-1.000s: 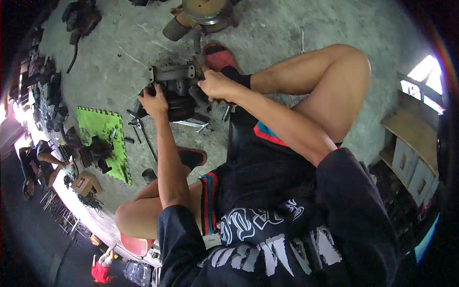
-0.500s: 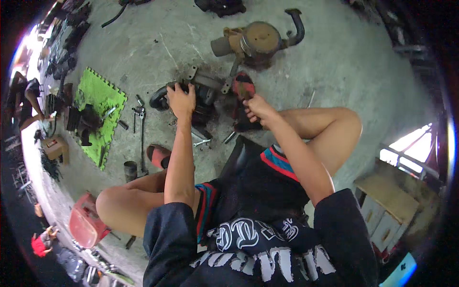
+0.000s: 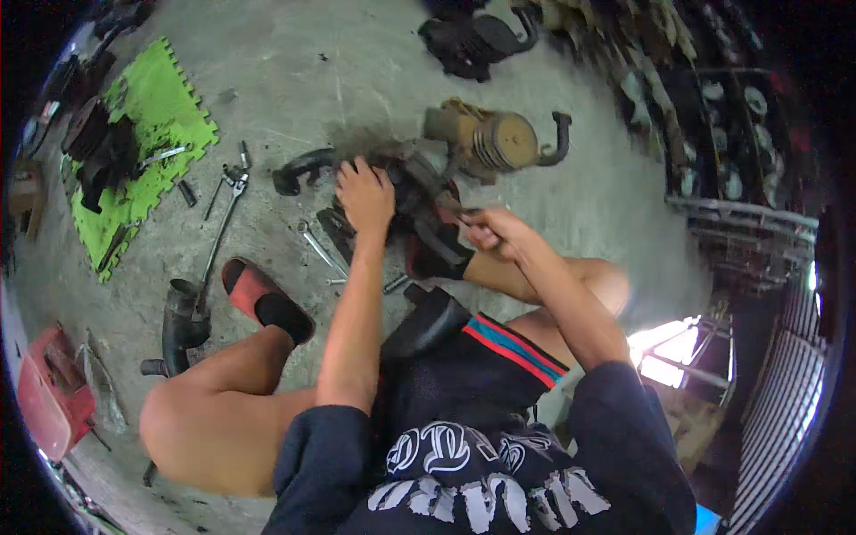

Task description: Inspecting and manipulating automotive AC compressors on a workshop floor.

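Note:
My left hand (image 3: 364, 198) grips the top of a dark, grimy metal engine part (image 3: 406, 196) on the floor, beside a curved dark pipe (image 3: 299, 169). My right hand (image 3: 492, 230) has its fingers closed on a slim tool (image 3: 455, 208) angled toward that part; the tool's tip is blurred. Just below the part lie a combination wrench (image 3: 325, 250) and other metal pieces. Beyond it is a rusty yellow-brown cylinder assembly (image 3: 504, 138) with a bent pipe.
At left are a green foam mat (image 3: 156, 89) with dark parts, a long ratchet (image 3: 218, 232), a pipe elbow (image 3: 183, 325) and a red chair (image 3: 49, 401). My crossed legs and red sandals surround the work. Racks of parts (image 3: 731, 143) line the right.
The camera view has swung, shifting the surroundings. My right hand has pulled slightly away from the part, tool still in it. My left hand stays on the part.

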### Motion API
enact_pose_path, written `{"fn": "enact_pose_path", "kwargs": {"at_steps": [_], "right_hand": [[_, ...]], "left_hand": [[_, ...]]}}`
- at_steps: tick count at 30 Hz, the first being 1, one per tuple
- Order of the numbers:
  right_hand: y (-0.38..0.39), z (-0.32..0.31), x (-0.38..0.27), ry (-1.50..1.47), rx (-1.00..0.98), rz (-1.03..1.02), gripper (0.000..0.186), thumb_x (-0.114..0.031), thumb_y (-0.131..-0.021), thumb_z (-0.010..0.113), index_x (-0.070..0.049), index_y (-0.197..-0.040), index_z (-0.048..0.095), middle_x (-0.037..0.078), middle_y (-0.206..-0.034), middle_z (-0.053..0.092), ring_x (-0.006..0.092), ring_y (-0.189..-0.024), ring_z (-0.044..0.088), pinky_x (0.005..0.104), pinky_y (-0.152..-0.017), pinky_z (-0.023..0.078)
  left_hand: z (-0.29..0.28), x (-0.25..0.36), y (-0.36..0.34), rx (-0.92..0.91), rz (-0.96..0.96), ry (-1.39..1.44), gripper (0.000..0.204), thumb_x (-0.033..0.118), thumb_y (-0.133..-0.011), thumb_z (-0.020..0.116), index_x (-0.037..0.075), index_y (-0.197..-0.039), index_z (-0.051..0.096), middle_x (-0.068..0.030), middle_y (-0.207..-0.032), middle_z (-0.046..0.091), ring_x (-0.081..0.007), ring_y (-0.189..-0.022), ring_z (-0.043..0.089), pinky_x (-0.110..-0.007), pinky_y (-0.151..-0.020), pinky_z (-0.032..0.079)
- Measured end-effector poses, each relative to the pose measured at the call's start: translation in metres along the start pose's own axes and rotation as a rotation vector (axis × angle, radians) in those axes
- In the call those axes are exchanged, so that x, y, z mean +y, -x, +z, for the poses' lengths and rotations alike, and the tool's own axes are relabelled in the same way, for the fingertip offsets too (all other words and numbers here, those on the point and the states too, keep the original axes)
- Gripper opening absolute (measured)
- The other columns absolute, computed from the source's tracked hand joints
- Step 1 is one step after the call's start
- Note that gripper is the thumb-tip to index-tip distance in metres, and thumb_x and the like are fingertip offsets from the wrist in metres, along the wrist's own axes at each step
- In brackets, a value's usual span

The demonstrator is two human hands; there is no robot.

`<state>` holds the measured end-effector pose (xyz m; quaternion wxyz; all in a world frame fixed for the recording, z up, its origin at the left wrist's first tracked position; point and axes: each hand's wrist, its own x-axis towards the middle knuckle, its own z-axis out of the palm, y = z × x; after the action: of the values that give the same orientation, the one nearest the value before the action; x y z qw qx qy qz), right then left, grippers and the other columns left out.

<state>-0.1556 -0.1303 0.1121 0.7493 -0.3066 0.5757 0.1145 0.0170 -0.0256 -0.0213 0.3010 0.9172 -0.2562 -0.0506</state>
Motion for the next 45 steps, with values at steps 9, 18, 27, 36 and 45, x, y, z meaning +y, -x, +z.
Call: {"fn": "enact_pose_path", "kwargs": {"at_steps": [9,18,27,36,45], "right_hand": [[-0.028,-0.056,0.029,0.377,0.364,-0.279,0.030,-0.031,-0.098,0.050,-0.004,-0.105,0.061,0.008,-0.064,0.060,0.0179,-0.039,0.048,0.0319,-0.036,0.036],[-0.089,0.087,0.056,1.584,0.809,-0.861,0.075,-0.015,-0.089,0.057,0.015,-0.144,0.015,0.030,-0.081,0.065,0.0447,-0.077,0.064,0.0489,-0.071,0.050],[-0.103,0.094,0.056,1.268,0.729,-0.889,0.070,-0.015,-0.094,0.053,0.006,-0.148,0.013,0.035,-0.091,0.064,0.0499,-0.083,0.062,0.0517,-0.073,0.048],[-0.122,0.101,0.063,1.247,0.778,-0.737,0.078,-0.015,-0.096,0.052,0.004,-0.150,0.000,0.033,-0.090,0.064,0.0457,-0.084,0.064,0.0507,-0.070,0.052],[-0.104,0.115,0.063,1.117,0.711,-0.937,0.086,-0.014,-0.092,0.057,0.005,-0.150,-0.003,0.034,-0.094,0.064,0.0485,-0.086,0.063,0.0523,-0.076,0.051]], "left_hand": [[0.015,-0.010,0.034,0.011,-0.123,0.330,0.044,0.030,-0.094,0.050,-0.003,-0.123,0.052,-0.0271,-0.126,0.051,-0.0425,-0.114,0.050,-0.055,-0.096,0.041],[-0.001,-0.022,0.028,0.162,-0.116,0.592,0.032,0.029,-0.099,0.047,-0.002,-0.099,0.056,-0.0230,-0.101,0.052,-0.0433,-0.097,0.052,-0.052,-0.081,0.044],[0.005,-0.025,0.029,0.019,-0.135,0.599,0.053,0.043,-0.100,0.042,-0.006,-0.120,0.052,-0.0275,-0.119,0.052,-0.0443,-0.111,0.051,-0.048,-0.094,0.043],[0.003,-0.044,0.035,0.128,-0.135,0.784,0.051,0.037,-0.101,0.044,-0.010,-0.122,0.049,-0.0307,-0.121,0.052,-0.0468,-0.113,0.049,-0.046,-0.098,0.040],[-0.005,-0.059,0.018,-0.136,-0.135,0.702,0.048,0.033,-0.098,0.049,-0.008,-0.123,0.054,-0.0281,-0.120,0.059,-0.0425,-0.113,0.055,-0.044,-0.096,0.044]]}}
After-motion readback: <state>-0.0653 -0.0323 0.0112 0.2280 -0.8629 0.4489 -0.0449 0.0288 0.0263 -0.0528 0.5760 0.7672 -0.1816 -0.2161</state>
